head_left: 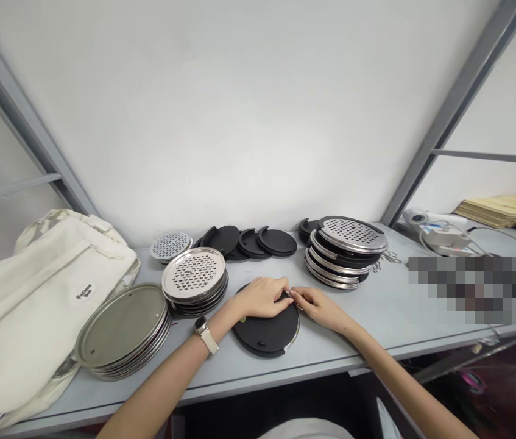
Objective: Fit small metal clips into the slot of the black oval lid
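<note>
A black round disc (264, 334) with a thin shiny edge at its lower right lies on the grey shelf in front of me. My left hand (262, 297), a watch on its wrist, rests over the disc's upper part, thumb and fingers bent together near the rim. Meeting its fingertips from the right is my right hand (319, 308), closed in a pinch. Something tiny and metallic seems to sit between the fingertips, too small to name. Just left of the disc stands a stack of round plates topped by a perforated silver grater plate (194, 274).
A stack of green-grey round plates (123, 323) and a cream bag (42, 305) are at left. Black discs (276, 242) lie along the wall. Another stack with a perforated plate (353, 233) stands right, small chains (388, 257) beside it. Farther right is a white device (445, 235) with cables.
</note>
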`<state>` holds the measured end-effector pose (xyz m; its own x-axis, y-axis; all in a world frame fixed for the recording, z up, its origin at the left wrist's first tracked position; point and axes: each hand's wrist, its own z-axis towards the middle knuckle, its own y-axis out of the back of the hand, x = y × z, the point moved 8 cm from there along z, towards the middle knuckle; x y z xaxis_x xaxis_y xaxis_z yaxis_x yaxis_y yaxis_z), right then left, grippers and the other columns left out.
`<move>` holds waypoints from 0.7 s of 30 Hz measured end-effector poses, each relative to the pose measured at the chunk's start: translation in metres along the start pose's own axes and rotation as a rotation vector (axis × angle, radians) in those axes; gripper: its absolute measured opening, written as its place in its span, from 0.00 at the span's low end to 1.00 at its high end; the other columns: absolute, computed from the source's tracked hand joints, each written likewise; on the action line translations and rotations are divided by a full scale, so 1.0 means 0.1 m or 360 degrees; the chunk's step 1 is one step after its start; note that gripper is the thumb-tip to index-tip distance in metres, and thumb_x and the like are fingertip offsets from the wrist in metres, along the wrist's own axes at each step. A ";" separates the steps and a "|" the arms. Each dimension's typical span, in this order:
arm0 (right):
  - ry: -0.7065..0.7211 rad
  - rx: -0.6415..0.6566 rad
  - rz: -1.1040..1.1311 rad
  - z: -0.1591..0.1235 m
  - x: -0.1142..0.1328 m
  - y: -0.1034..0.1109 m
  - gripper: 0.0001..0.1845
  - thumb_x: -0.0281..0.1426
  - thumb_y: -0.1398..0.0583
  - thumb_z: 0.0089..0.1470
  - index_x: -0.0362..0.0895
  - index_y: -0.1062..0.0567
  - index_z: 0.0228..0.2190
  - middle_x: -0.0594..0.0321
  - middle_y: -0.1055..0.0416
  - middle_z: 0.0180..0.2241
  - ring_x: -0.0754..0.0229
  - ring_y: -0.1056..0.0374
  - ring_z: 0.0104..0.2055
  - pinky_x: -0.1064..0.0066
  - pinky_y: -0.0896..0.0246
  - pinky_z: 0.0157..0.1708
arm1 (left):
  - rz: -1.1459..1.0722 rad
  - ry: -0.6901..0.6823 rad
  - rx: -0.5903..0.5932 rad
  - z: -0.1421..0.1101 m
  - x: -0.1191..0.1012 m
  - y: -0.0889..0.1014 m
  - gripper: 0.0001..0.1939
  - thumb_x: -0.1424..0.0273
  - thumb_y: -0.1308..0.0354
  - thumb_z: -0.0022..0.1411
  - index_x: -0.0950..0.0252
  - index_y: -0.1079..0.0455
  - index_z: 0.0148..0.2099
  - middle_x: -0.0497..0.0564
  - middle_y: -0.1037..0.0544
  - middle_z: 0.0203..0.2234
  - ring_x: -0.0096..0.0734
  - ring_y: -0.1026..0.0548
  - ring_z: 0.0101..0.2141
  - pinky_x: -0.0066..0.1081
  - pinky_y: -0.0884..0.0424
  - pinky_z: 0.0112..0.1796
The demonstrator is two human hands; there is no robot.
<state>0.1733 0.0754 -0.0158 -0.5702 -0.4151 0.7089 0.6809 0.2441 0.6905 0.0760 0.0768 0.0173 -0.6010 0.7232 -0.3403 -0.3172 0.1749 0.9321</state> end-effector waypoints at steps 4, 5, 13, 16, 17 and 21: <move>-0.0018 0.0029 0.0021 0.00 -0.02 -0.01 0.24 0.45 0.55 0.62 0.44 0.40 0.20 0.70 0.48 0.19 0.66 0.51 0.22 0.74 0.56 0.22 | -0.0004 -0.0027 -0.0009 0.00 -0.01 0.00 0.08 0.63 0.49 0.63 0.62 0.41 0.37 0.44 0.31 0.23 0.28 0.33 0.23 0.28 0.47 0.24; -0.0022 0.0034 0.0030 0.00 -0.02 -0.01 0.24 0.45 0.55 0.62 0.44 0.41 0.20 0.70 0.49 0.19 0.66 0.51 0.22 0.74 0.56 0.22 | -0.0005 -0.0028 -0.0006 0.00 -0.01 -0.01 0.08 0.63 0.49 0.63 0.62 0.41 0.37 0.44 0.31 0.23 0.29 0.33 0.23 0.28 0.47 0.24; -0.0035 0.0035 0.0093 0.00 -0.02 -0.01 0.23 0.45 0.54 0.61 0.44 0.42 0.20 0.70 0.50 0.19 0.66 0.52 0.22 0.74 0.57 0.22 | -0.0004 -0.0021 -0.0005 0.01 0.00 -0.01 0.08 0.63 0.49 0.63 0.62 0.41 0.38 0.43 0.31 0.23 0.28 0.33 0.23 0.27 0.47 0.25; -0.0042 0.0046 0.0121 0.00 -0.03 -0.02 0.23 0.45 0.54 0.61 0.44 0.42 0.20 0.70 0.51 0.19 0.66 0.53 0.22 0.74 0.58 0.22 | -0.0008 -0.0025 -0.0019 0.01 0.01 -0.01 0.08 0.63 0.48 0.62 0.62 0.41 0.37 0.43 0.32 0.23 0.28 0.34 0.23 0.27 0.47 0.24; -0.0045 0.0048 0.0131 0.00 -0.04 -0.02 0.23 0.45 0.54 0.61 0.44 0.42 0.20 0.71 0.51 0.19 0.66 0.53 0.22 0.74 0.58 0.22 | -0.0015 -0.0027 -0.0027 0.01 0.01 -0.01 0.08 0.63 0.48 0.62 0.62 0.41 0.37 0.43 0.32 0.22 0.28 0.34 0.22 0.27 0.47 0.24; -0.0045 0.0042 0.0160 0.01 -0.06 -0.03 0.23 0.46 0.54 0.61 0.44 0.42 0.21 0.71 0.51 0.20 0.66 0.54 0.22 0.74 0.59 0.22 | -0.0041 -0.0042 -0.0047 0.01 0.00 -0.01 0.08 0.63 0.48 0.61 0.61 0.42 0.36 0.42 0.33 0.22 0.27 0.35 0.22 0.27 0.49 0.23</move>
<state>0.1745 0.0776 -0.0215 -0.5125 -0.3623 0.7785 0.7234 0.3064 0.6187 0.0764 0.0774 0.0167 -0.5732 0.7360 -0.3602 -0.3542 0.1738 0.9189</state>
